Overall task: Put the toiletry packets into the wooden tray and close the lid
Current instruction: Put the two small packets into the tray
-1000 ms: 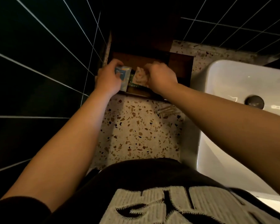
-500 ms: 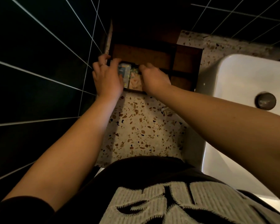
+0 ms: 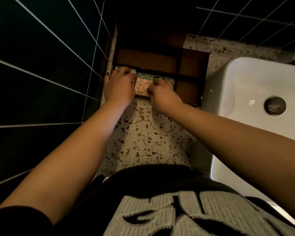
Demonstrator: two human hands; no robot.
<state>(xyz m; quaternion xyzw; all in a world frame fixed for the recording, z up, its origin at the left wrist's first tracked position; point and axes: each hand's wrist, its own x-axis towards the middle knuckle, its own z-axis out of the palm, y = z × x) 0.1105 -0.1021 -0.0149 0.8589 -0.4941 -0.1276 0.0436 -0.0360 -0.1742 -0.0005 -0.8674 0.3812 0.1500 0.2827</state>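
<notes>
A dark wooden tray (image 3: 144, 59) with several compartments sits at the back of the terrazzo counter, against the left wall. Its lid (image 3: 152, 37) seems to stand open behind it, in shadow. The near-left compartment holds toiletry packets: a peach one (image 3: 142, 86) in the middle and a teal patterned one (image 3: 171, 81) to its right. My left hand (image 3: 120, 86) lies over the compartment's left part, fingers curled on a pale blue packet (image 3: 134, 72) that only peeks out. My right hand (image 3: 162, 95) pinches the peach packet's right edge inside the tray.
The speckled terrazzo counter (image 3: 143, 133) runs from the tray toward my body. A white sink (image 3: 242, 86) with a round drain (image 3: 274, 105) borders it on the right. Dark tiled walls close in on the left (image 3: 41, 65) and behind.
Both hands have gone down into the near-left compartment with their packets. The peach packet now lies flat there, and my left hand has flattened over the blue one.
</notes>
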